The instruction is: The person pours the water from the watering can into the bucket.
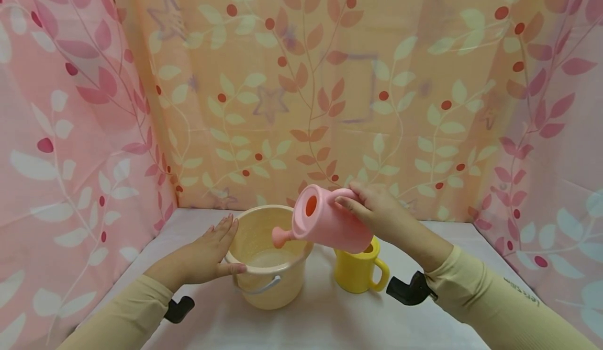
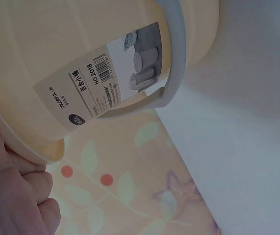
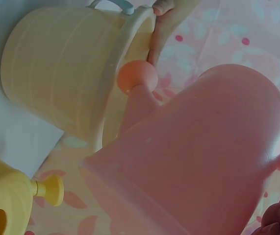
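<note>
My right hand (image 1: 377, 209) grips the handle of a pink watering can (image 1: 330, 219), tilted with its orange sprinkler head (image 3: 137, 77) over the opening of a cream bucket (image 1: 270, 287). My left hand (image 1: 207, 256) rests against the bucket's left rim, fingers straight and thumb lying along the front edge. The bucket stands upright on the table. In the left wrist view, my left fingers (image 2: 37, 188) lie beside the bucket's rim, and a printed label (image 2: 105, 73) shows on its side. Whether water is flowing I cannot tell.
A yellow watering can (image 1: 355, 274) stands on the table to the right of the bucket, partly behind the pink one. The white tabletop (image 1: 405, 329) is bounded by leaf-patterned curtains (image 1: 301, 104) at the back and both sides.
</note>
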Action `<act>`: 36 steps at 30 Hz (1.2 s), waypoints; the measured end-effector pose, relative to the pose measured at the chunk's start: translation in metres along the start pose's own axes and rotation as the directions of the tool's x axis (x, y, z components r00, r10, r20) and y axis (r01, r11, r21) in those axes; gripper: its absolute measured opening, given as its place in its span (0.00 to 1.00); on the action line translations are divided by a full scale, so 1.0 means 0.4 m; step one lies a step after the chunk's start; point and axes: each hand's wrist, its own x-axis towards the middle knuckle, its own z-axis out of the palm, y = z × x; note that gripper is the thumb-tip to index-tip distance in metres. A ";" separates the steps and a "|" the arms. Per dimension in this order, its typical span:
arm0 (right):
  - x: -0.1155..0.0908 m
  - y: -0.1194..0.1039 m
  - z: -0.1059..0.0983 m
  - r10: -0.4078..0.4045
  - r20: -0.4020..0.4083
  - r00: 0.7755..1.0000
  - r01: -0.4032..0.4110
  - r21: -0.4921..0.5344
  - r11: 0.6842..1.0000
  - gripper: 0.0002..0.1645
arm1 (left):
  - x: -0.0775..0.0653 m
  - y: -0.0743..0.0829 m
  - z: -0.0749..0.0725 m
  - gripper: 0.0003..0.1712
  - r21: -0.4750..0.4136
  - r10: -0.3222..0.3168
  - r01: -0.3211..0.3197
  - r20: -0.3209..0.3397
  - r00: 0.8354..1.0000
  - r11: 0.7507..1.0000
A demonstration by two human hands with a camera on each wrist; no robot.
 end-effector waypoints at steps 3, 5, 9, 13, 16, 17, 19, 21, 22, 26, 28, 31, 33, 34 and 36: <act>0.001 -0.002 0.000 -0.008 0.001 1.000 0.008 -0.007 1.000 0.17 | 0.000 0.000 0.001 0.65 0.000 -0.001 0.001 0.000 1.000 1.000; 0.001 -0.003 -0.001 -0.014 0.000 1.000 0.014 -0.014 1.000 0.17 | 0.001 0.000 0.001 0.65 0.000 -0.003 0.003 0.002 1.000 1.000; 0.001 -0.004 0.000 -0.030 -0.004 1.000 0.030 -0.037 0.999 0.16 | 0.001 -0.001 0.002 0.65 -0.002 -0.004 0.004 0.005 1.000 1.000; 0.003 -0.006 0.001 -0.045 -0.006 0.999 0.044 -0.043 0.998 0.15 | 0.001 -0.001 0.001 0.65 -0.003 0.000 0.000 0.003 1.000 1.000; 0.004 -0.007 0.001 -0.049 -0.008 0.999 0.048 -0.041 0.998 0.15 | 0.002 0.001 0.000 0.66 -0.002 0.001 -0.001 0.001 1.000 1.000; 0.004 -0.008 0.002 -0.048 -0.007 0.999 0.047 -0.041 0.998 0.15 | 0.002 0.001 -0.001 0.66 -0.002 0.000 0.000 0.002 1.000 1.000; 0.005 -0.009 0.002 -0.047 -0.007 0.999 0.047 -0.044 0.998 0.15 | 0.002 0.001 -0.001 0.65 0.000 0.001 -0.001 0.002 1.000 1.000; 0.006 -0.009 0.002 -0.047 -0.008 0.999 0.046 -0.050 0.998 0.15 | 0.002 0.001 -0.001 0.65 0.001 0.002 -0.002 0.002 1.000 1.000; 0.007 -0.009 0.003 -0.046 -0.009 0.999 0.046 -0.053 0.998 0.16 | 0.001 0.002 -0.001 0.65 0.000 0.004 -0.004 0.000 1.000 1.000; 0.009 -0.010 0.006 -0.048 -0.010 0.999 0.048 -0.055 0.997 0.16 | 0.001 0.002 0.001 0.64 -0.011 0.016 -0.017 -0.014 1.000 1.000; 0.010 -0.012 0.007 -0.049 -0.007 0.999 0.049 -0.050 0.998 0.16 | 0.001 0.000 0.003 0.63 -0.016 0.023 -0.023 -0.028 0.999 1.000; 0.010 -0.015 0.007 -0.052 -0.002 0.999 0.051 -0.049 0.997 0.15 | 0.002 -0.004 0.008 0.63 -0.014 0.028 -0.028 -0.043 0.999 0.999; 0.011 -0.018 0.007 -0.053 0.002 0.999 0.053 -0.053 0.997 0.15 | 0.002 -0.004 0.007 0.63 -0.010 0.020 -0.021 -0.035 0.999 1.000; 0.011 -0.019 0.006 -0.055 0.004 0.999 0.055 -0.057 0.997 0.15 | 0.002 -0.004 0.008 0.64 -0.003 0.015 -0.015 -0.033 0.999 1.000; 0.012 -0.021 0.006 -0.060 0.004 0.998 0.060 -0.067 0.996 0.14 | 0.001 -0.001 0.005 0.65 0.000 0.007 -0.007 -0.021 1.000 1.000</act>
